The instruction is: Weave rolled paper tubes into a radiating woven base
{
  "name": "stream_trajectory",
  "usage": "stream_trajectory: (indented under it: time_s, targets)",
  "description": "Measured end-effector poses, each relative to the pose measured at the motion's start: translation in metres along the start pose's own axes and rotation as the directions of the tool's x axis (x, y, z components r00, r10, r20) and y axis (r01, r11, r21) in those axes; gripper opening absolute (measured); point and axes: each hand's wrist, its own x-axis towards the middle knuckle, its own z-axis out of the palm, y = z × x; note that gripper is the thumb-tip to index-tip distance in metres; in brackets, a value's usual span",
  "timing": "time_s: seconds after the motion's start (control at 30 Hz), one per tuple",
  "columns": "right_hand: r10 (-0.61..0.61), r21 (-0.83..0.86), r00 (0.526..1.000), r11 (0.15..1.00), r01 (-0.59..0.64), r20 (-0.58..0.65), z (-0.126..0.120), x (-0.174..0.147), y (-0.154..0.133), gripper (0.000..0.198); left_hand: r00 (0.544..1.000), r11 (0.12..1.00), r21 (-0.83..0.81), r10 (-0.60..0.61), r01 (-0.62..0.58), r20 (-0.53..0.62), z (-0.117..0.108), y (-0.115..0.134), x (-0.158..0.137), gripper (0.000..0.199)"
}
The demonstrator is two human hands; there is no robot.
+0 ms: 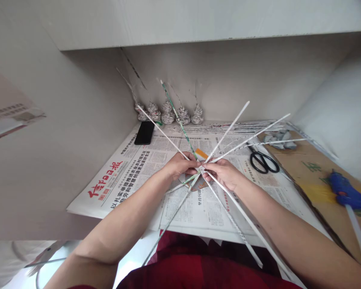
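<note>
Several thin rolled-paper sticks [230,130] cross at a small centre and fan out in all directions like spokes. My left hand [182,165] pinches them at the left of that crossing. On the other side, my right hand [221,172] pinches the sticks close to the centre, its fingertips nearly meeting the left ones. One spoke is printed green [180,120]; the others look mostly white or grey. Beneath the hands a brownish piece of card [200,184] shows in part, and an orange-yellow item [201,153] lies just behind them.
Newspaper [132,172] covers the table. Woven paper gourds [167,112] line the back wall, near a black phone [144,133]. Loose paper sticks [228,127] lie behind. Right are black-handled scissors [264,161], cardboard [315,176], grey crumpled lumps [281,139] and a blue glue gun [347,190]. A shelf [210,22] overhangs.
</note>
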Motion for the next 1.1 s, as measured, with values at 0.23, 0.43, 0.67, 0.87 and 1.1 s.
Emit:
stream_trajectory:
  time_s: [0.23, 0.43, 0.67, 0.87, 1.1]
  targets:
    - [-0.034, -0.011, 0.999, 0.999, 0.034, 0.013, -0.002, 0.004, 0.005, 0.009, 0.999, 1.0, -0.016, -0.012, 0.012, 0.033, -0.001, -0.001, -0.001, 0.029]
    - [-0.051, -0.079, 0.998, 0.995, 0.054, 0.037, -0.005, -0.002, -0.001, 0.014, 1.0, 0.999, 0.041, -0.003, 0.003, -0.012, 0.001, -0.003, 0.0, 0.024]
    - [-0.121, -0.291, 0.991, 0.951, 0.102, -0.051, -0.014, -0.007, -0.014, 0.016, 1.0, 1.0, 0.022, 0.011, -0.011, -0.01, 0.001, -0.006, 0.003, 0.023]
    - [-0.354, -0.129, 0.913, 0.934, 0.333, -0.204, -0.007, -0.001, -0.007, 0.017, 1.0, 0.997, 0.075, 0.007, -0.008, 0.011, 0.002, -0.004, 0.0, 0.021]
    - [-0.441, -0.039, 0.85, 0.892, 0.45, -0.288, -0.009, 0.001, -0.012, 0.032, 0.999, 0.992, 0.126, 0.025, -0.029, 0.039, 0.003, -0.009, 0.001, 0.018]
